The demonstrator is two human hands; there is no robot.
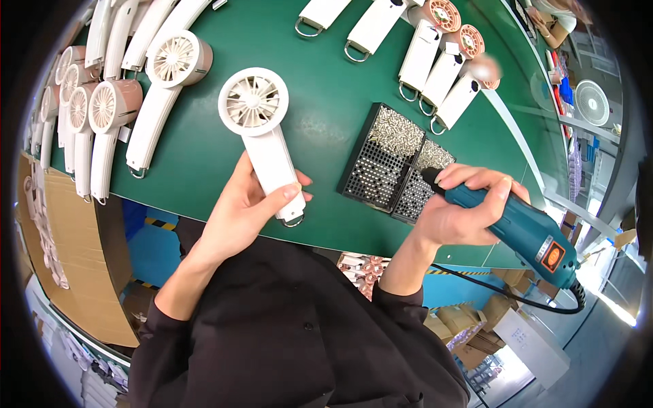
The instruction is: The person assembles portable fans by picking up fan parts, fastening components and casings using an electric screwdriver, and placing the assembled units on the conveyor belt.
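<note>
My left hand (239,211) is closed round the handle of a white handheld fan (269,160), with the thumb on top near the wire loop at its lower end. The fan's round grille faces up, pointing away from me over the green table. In my right hand (469,211) is a teal electric screwdriver (527,231), its cord curling from the back end. The black nose of the tool is over the right part of a black screw tray (371,178). Small silver screws fill the tray's holes and lie heaped at its far end. The bit's tip is hidden.
Several fans with white handles and pink or white heads (112,109) lie close together at the left. More fans (445,75) lie at the far right, some with pink heads. Cardboard (75,251) stands below the table's left edge. A person's hand (541,24) shows at the upper right.
</note>
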